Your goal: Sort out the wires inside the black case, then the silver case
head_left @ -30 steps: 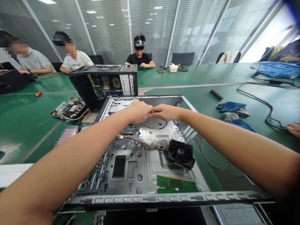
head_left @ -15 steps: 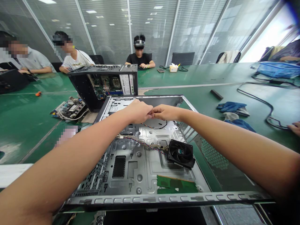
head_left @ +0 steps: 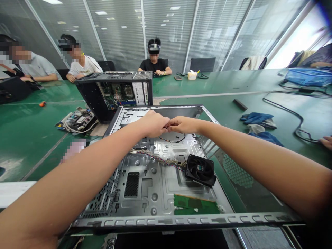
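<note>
An opened computer case [head_left: 160, 193] lies on its side before me, its metal inside facing up. Over its far part my left hand [head_left: 155, 124] and my right hand [head_left: 183, 124] meet, fingertips pinched together. Whatever sits between them is hidden by the fingers. A thin dark cable [head_left: 178, 140] curves just below both hands; I cannot tell whether they hold it. Closer to me, a black cooling fan [head_left: 201, 171] rests in the case, with a bundle of twisted wires [head_left: 158, 157] beside it. Green memory modules [head_left: 194, 204] lie near the front edge.
A second computer case [head_left: 90, 97] stands upright behind, its motherboard [head_left: 120, 93] showing. On the left lies a loose circuit board [head_left: 79, 119]. Blue-grey gloves [head_left: 258, 120], a dark block [head_left: 240, 104] and a black cable [head_left: 290, 110] are on the right. Several people sit around the green table [head_left: 215, 88].
Both hands stay pinched together in almost the same place. The thin cable below them has shifted very slightly. At the far left, a seated person's arm has moved.
</note>
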A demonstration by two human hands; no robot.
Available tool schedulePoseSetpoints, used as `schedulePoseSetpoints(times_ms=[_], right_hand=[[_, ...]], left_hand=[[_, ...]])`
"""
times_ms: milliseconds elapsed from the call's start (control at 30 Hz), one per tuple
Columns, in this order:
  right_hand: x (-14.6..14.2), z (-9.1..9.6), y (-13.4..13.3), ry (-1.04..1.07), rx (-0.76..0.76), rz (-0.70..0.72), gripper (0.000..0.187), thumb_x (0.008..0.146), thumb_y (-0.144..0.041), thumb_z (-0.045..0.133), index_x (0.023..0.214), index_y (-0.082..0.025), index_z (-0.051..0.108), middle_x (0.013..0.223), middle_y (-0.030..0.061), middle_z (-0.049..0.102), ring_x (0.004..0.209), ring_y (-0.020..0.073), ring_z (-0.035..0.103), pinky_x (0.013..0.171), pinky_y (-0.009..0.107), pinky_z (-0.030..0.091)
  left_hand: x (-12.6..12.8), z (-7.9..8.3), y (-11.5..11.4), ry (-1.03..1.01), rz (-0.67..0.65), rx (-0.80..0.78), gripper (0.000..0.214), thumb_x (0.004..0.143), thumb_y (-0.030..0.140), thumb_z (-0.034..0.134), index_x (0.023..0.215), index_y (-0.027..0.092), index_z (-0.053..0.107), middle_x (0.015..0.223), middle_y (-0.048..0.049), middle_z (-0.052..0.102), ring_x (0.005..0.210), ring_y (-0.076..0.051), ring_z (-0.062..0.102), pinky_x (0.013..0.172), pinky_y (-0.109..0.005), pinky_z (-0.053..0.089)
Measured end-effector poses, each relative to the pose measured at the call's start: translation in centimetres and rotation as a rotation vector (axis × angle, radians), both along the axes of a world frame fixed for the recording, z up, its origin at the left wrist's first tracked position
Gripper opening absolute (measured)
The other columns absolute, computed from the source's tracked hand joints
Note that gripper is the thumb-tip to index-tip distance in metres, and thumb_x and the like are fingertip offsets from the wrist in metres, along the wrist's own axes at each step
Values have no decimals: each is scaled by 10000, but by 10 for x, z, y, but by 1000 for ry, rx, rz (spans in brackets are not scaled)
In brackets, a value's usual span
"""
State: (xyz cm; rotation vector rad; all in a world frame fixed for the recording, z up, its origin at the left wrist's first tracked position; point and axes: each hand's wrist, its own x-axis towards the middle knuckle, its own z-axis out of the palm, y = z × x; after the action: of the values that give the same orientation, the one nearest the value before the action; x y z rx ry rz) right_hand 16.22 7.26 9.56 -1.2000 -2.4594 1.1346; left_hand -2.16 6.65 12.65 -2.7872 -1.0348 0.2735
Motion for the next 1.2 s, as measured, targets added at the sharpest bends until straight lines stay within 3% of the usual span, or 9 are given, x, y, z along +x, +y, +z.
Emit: schedulePoseSetpoints(times_ms=[200, 367, 600, 867, 1200], right_hand=[[0, 0, 0, -2, 11, 39, 174, 894, -248, 489, 923, -153, 633, 670, -26, 471, 603, 113, 374, 611, 276, 350], [1, -1, 2, 81, 86, -3, 202, 886, -293, 488, 848, -158, 632, 746, 8, 535, 682, 134, 419, 652, 284, 349], [0, 1, -3, 84, 46, -53, 202, 913, -302, 451, 812, -178, 575, 659, -23, 433, 595, 117, 325, 561, 267, 290], [-1, 1, -2, 80, 16, -134, 205, 918, -309, 476, 830, -168, 596, 628, -33, 413, 565, 110, 332, 554, 269, 292], [-6, 4, -7, 118, -25, -208, 151, 898, -326, 550, 865, -178, 561, 639, -45, 416, 558, 108, 336, 554, 271, 306]], left_hand=[[3, 4, -6, 41, 25, -44, 339, 944, 391, 429, 1024, 189, 689, 909, -96, 738, 859, -232, 643, 923, -394, 337], [2, 4, -5, -35, 47, 0, 361, 936, 373, 431, 1124, 174, 665, 967, -125, 739, 891, -259, 660, 850, -383, 394], [1, 2, -3, -103, 42, -1, 336, 939, 382, 454, 1037, 168, 694, 952, -150, 733, 891, -276, 668, 786, -391, 412], [3, 2, -1, 21, 47, 24, 290, 930, 233, 453, 1043, 163, 711, 899, -143, 744, 838, -252, 676, 749, -359, 403], [1, 2, 1, -15, 37, 58, 366, 978, 329, 378, 991, 176, 710, 854, -132, 743, 815, -239, 678, 708, -344, 398]])
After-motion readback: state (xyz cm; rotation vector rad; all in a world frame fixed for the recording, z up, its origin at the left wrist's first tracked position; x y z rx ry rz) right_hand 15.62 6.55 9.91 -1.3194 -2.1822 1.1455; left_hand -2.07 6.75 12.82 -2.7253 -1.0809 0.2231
